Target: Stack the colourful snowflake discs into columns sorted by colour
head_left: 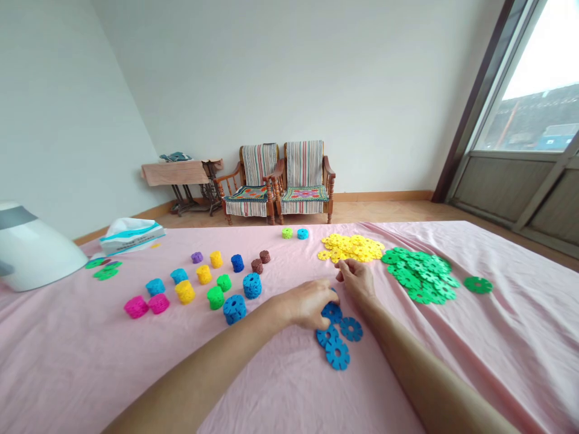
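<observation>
**Both hands at loose blue discs on pink sheet**

The left hand [307, 304] lies curled over a blue flower-shaped plastic disc [332, 312], its fingers bent down onto the disc; whether it pinches the disc cannot be told. The right hand [357, 280] stands just beyond, at two o'clock from the left hand, with fingers bunched and pointing down toward a partly hidden blue plastic piece [333, 291]. Whether that hand holds anything cannot be told. The two hands are close together, with no clear contact seen.

A blue disc with a scalloped edge [327, 335] touches the first disc at its six o'clock. Another [350, 329] lies at its four o'clock, and a third [337, 354] sits at six o'clock, overlapping its neighbour. All rest flat on a pink cloth sheet [271, 392].

A heap of yellow flower-shaped discs [350, 248] lies at twelve o'clock from the hands, and a heap of green flower-shaped discs [423, 274] at two o'clock. Two stacked blue foam-textured cylinders [234, 308] stand at nine to ten o'clock, ahead of rows of multicoloured stacks [204, 274].
</observation>
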{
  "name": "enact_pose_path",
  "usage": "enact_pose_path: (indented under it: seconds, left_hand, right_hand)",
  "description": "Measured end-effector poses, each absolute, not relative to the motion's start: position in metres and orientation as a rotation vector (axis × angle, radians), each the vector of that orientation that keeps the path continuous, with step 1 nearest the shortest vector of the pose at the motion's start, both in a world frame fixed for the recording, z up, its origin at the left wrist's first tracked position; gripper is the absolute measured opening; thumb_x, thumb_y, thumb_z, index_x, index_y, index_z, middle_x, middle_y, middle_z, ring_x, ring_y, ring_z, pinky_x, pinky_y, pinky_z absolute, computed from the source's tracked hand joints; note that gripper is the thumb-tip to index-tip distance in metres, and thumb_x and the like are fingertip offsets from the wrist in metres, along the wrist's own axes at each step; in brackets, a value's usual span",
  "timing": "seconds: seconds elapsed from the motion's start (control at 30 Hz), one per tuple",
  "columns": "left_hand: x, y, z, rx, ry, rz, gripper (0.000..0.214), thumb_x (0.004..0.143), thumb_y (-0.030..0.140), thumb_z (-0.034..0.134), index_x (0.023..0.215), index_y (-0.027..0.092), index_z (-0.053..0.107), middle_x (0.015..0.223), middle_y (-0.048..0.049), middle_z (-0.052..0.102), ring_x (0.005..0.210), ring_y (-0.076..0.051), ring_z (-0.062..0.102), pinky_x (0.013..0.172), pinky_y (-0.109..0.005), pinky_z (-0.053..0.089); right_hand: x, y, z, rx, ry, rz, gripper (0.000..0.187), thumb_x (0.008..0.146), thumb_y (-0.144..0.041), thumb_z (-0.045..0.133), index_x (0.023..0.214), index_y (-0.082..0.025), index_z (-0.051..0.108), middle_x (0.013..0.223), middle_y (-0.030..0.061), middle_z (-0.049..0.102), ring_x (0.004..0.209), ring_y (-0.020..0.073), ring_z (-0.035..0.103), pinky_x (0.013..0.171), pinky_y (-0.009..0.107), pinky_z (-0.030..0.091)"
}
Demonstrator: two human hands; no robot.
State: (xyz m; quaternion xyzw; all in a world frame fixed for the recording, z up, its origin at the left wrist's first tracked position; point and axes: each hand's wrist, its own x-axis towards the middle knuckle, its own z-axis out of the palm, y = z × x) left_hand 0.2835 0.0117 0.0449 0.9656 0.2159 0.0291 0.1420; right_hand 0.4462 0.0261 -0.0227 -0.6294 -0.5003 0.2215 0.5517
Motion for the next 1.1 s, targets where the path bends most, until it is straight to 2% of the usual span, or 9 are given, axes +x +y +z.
enact_pose_path:
  seconds: [0.13,0.3,0.5,0.63,0.73,0.9,1.1]
  left_hand:
    - [0.284,0.011,0.048,2.819,0.56,0.023,0.039,0.064,0.016,0.064,0.103,0.02,0.064,0.094,-0.0055,0.057,0.084,-0.021,0.058,0.075,-0.029,0.049]
    - [0.287,0.01,0.053,2.861,0.531,-0.009,0.033,0.064,0.016,0.065,0.096,0.021,0.064,0.092,-0.0043,0.057,0.083,-0.021,0.057,0.073,-0.028,0.049]
    - [0.287,0.003,0.057,2.924,0.575,-0.001,0.023,0.063,0.024,0.065,0.085,0.018,0.06,0.088,-0.0061,0.058,0.078,-0.023,0.057,0.066,-0.031,0.049]
    - [0.286,-0.003,0.057,2.948,0.646,0.009,0.023,0.061,0.029,0.065,0.08,0.018,0.056,0.085,-0.0063,0.058,0.074,-0.023,0.057,0.061,-0.031,0.049]
    - [0.281,-0.007,0.057,2.952,0.694,0.042,0.024,0.061,0.028,0.062,0.082,0.018,0.055,0.086,-0.0065,0.059,0.076,-0.023,0.057,0.065,-0.031,0.049]
    - [0.245,-0.011,0.069,2.865,0.787,0.3,0.031,0.062,0.018,0.059,0.092,0.019,0.055,0.089,-0.004,0.06,0.085,-0.021,0.056,0.077,-0.03,0.047]
    - [0.16,-0.01,0.093,2.721,1.15,0.501,0.036,0.06,0.01,0.054,0.095,0.02,0.059,0.096,-0.0028,0.06,0.087,-0.019,0.056,0.078,-0.029,0.045]
  right_hand:
    - [0.445,0.027,-0.023,-1.496,-1.189,0.529,0.033,0.076,-0.042,0.045,0.07,-0.015,0.064,0.052,0.0033,0.062,0.049,0.0155,0.057,0.048,0.023,0.04]
    - [0.444,0.027,-0.023,-1.503,-1.201,0.527,0.034,0.076,-0.042,0.045,0.07,-0.015,0.064,0.052,0.0034,0.061,0.049,0.0153,0.057,0.047,0.023,0.039]
    - [0.445,0.026,-0.023,-1.499,-1.231,0.516,0.03,0.075,-0.041,0.047,0.07,-0.016,0.063,0.052,0.0029,0.061,0.05,0.0162,0.057,0.049,0.024,0.039]
    - [0.444,0.024,-0.022,-1.499,-1.249,0.514,0.029,0.075,-0.04,0.046,0.069,-0.016,0.061,0.052,0.0027,0.061,0.052,0.0165,0.058,0.052,0.024,0.04]
    - [0.444,0.022,-0.02,-1.51,-1.269,0.51,0.031,0.076,-0.042,0.045,0.067,-0.016,0.06,0.051,0.0025,0.06,0.052,0.0164,0.057,0.052,0.024,0.04]
    - [0.442,0.019,-0.017,-1.533,-1.271,0.517,0.032,0.076,-0.043,0.045,0.068,-0.016,0.061,0.052,0.0026,0.06,0.048,0.0159,0.055,0.047,0.024,0.037]
    - [0.44,0.017,-0.016,-1.55,-1.272,0.533,0.031,0.075,-0.043,0.045,0.071,-0.016,0.061,0.053,0.0025,0.062,0.051,0.0165,0.057,0.05,0.024,0.039]
